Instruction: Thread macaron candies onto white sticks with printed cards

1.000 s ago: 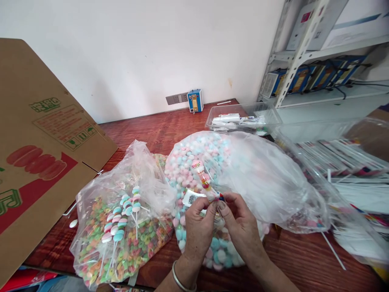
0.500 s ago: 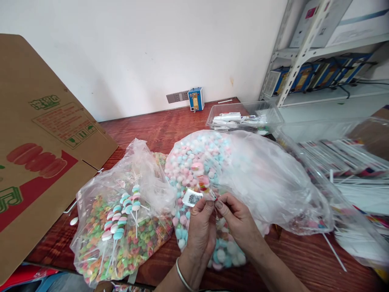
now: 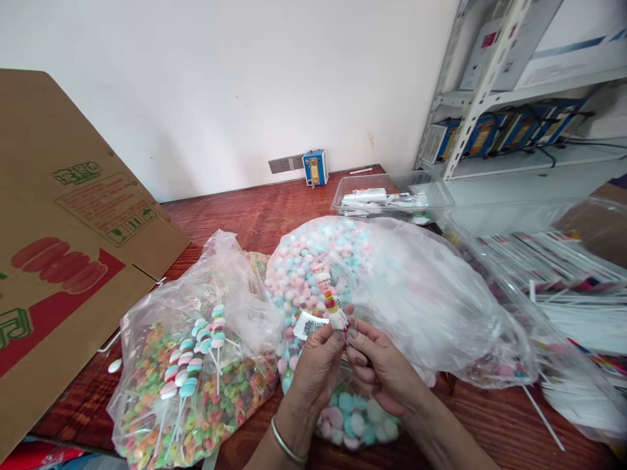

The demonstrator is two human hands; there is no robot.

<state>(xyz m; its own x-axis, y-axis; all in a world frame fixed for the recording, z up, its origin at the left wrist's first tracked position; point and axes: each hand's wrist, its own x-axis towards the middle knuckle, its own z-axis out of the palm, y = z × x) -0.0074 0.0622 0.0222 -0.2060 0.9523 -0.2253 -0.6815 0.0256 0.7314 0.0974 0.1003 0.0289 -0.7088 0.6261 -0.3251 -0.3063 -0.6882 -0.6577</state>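
My left hand [image 3: 316,369] and my right hand [image 3: 385,365] meet in a pinch at the lower end of a small printed plastic wrapper [image 3: 329,297]. Its colourful print points up and away from me; what is inside it, if anything, is unclear. Under and behind the hands lies a clear bag of pastel candy balls [image 3: 313,248], pink, blue and white, with a white label [image 3: 306,325] beside my left fingers. Left of it sits a bag of ring-shaped candies [image 3: 206,418]. Several stacked candy sticks [image 3: 189,359] in pink, blue and white rest on top.
A large cardboard box [image 3: 73,228] stands at the left. A clear plastic tray [image 3: 392,196] with white packets is at the back. On the right, a clear bin [image 3: 553,313] holds packaging and white sticks. A metal shelf [image 3: 470,111] stands behind, and a blue device [image 3: 315,168] against the wall.
Both hands stay pinched together at the wrapper, which now shows more of its print and stands straighter. My right fingers have curled in more below it. The view has tilted slightly.
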